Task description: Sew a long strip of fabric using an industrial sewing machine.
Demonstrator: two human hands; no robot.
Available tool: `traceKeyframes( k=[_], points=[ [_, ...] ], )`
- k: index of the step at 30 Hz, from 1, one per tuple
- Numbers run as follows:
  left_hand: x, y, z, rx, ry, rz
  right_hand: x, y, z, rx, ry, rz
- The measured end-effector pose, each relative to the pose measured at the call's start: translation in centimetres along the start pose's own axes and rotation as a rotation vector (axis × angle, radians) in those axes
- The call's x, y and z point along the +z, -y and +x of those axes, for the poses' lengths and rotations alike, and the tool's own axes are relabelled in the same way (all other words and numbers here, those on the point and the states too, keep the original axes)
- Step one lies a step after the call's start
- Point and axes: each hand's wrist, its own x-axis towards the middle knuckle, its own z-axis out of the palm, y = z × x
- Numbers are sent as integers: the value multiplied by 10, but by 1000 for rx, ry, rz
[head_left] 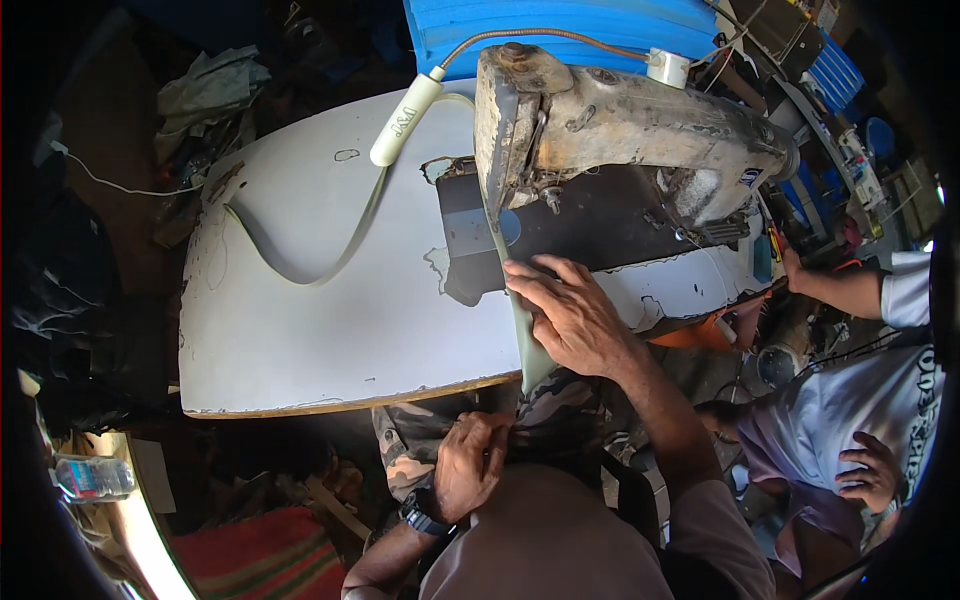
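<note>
A worn sewing machine point(640, 125) stands on the white table. A long grey-green strip point(528, 345) runs from beneath its head toward me, its near end hanging over the table's front edge. My right hand point(575, 318) is closed on this strip just in front of the machine, fingertips on its upper side. Below the table edge, over my lap, my left hand point(468, 462) is curled with the fingers drawn together; whatever is in them is hidden. More of the strip point(335, 268) loops loosely across the table's left side.
A white lamp point(408, 118) on a bendable metal neck hangs over the white tabletop point(300, 340). Blue sheeting point(570, 25) lies behind the machine. Another person point(850, 420) is at the right, one hand at the table's end. A plastic bottle point(95, 478) lies at lower left.
</note>
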Motion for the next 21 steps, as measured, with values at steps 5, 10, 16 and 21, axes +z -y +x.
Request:
traceKeyframes(
  k=[5, 10, 16, 21],
  points=[
    [19, 24, 4, -158, 66, 12, 3, -3, 0, -30, -28, -52],
    [34, 21, 18, -50, 32, 33, 4, 1, 2, 5, -26, -27],
    [42, 12, 30, -213, 80, -428, 8, -4, 4, 9, -34, -51],
    [54, 10, 27, -329, -19, -803, 9, -9, 9, 20, -35, -83]
  ],
)
